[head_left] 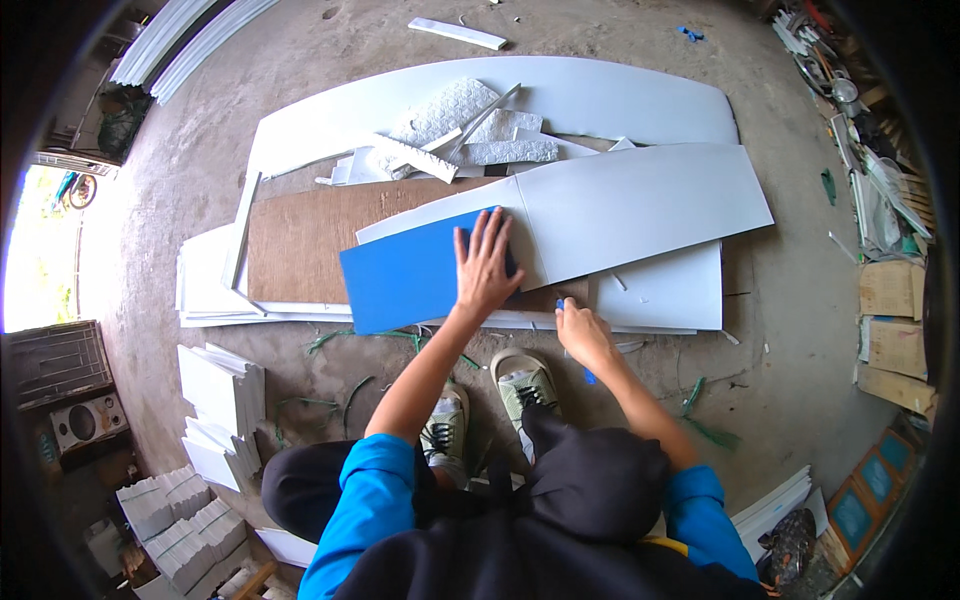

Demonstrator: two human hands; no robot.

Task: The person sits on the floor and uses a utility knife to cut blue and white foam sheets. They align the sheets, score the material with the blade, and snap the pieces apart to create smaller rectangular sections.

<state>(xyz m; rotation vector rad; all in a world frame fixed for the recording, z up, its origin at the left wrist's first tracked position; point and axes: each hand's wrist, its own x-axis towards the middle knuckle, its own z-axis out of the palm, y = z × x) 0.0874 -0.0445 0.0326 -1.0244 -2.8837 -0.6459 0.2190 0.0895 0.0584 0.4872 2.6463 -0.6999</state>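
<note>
Just left of the frame's centre, the left hand lies flat with fingers spread, palm pressing down on the right end of a bright blue rectangular sheet of thin, smooth board. It grips nothing, it only weighs the sheet down. The blue sheet rests partly on a brown, coarse-textured flat board and partly under the edge of a large white rectangular panel that stretches toward the right of the frame.

The right hand, a little lower and to the right, is closed around a small blue-handled tool (likely a cutter, though its tip is hidden by the fingers), held at the near edge of the stacked white sheets.

The blue sheet looks light and fairly stiff, with a slick face that could slide under a flat palm; it would probably flex or crease if lifted by one corner, so a hold along a long edge, or with both hands at opposite ends, seems safest.

Toward the top centre lies a heap of white textured foam offcuts and strips on a wider white panel. At the lower left stand stacks of small white cut pieces. The person's pale shoes sit on the concrete floor below the work.
</note>
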